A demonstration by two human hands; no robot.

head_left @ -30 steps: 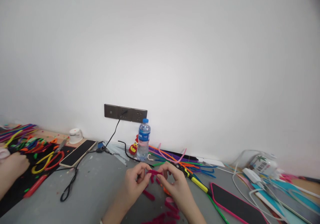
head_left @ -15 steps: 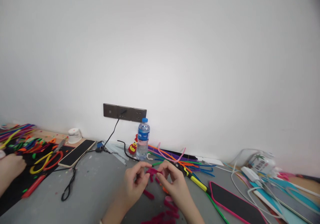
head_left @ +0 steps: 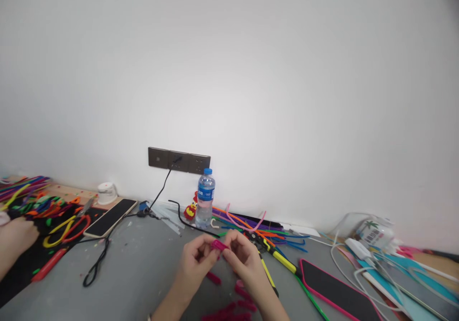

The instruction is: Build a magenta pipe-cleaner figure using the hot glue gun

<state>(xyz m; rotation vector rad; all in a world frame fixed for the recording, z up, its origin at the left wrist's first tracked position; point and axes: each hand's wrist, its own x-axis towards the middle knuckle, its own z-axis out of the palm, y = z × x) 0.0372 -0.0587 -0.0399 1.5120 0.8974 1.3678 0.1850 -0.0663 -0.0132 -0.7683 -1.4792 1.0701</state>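
Observation:
Above the grey table top (head_left: 143, 268), my left hand (head_left: 198, 260) pinches one end of a magenta fuzzy piece (head_left: 219, 245) between thumb and fingers. My right hand (head_left: 241, 255) is closed on the other end, so the piece spans the small gap between both hands. Several more magenta pieces (head_left: 229, 313) lie on the table below, between my forearms, and a single one (head_left: 213, 278) rests just under my left hand. Yellow-and-black pliers (head_left: 284, 260) lie beside my right hand, partly hidden by it.
A water bottle (head_left: 205, 199) and a small red-and-yellow figure (head_left: 191, 208) stand by the wall. Colored stems (head_left: 251, 225) lie behind my hands. Phones (head_left: 339, 290) lie on both sides. At left are scissors (head_left: 68, 230) and another person's hand (head_left: 17, 237).
The magenta piece between my hands has turned and now shows as a short compact bar. My hands have shifted slightly, and more of the pliers shows beside my right wrist.

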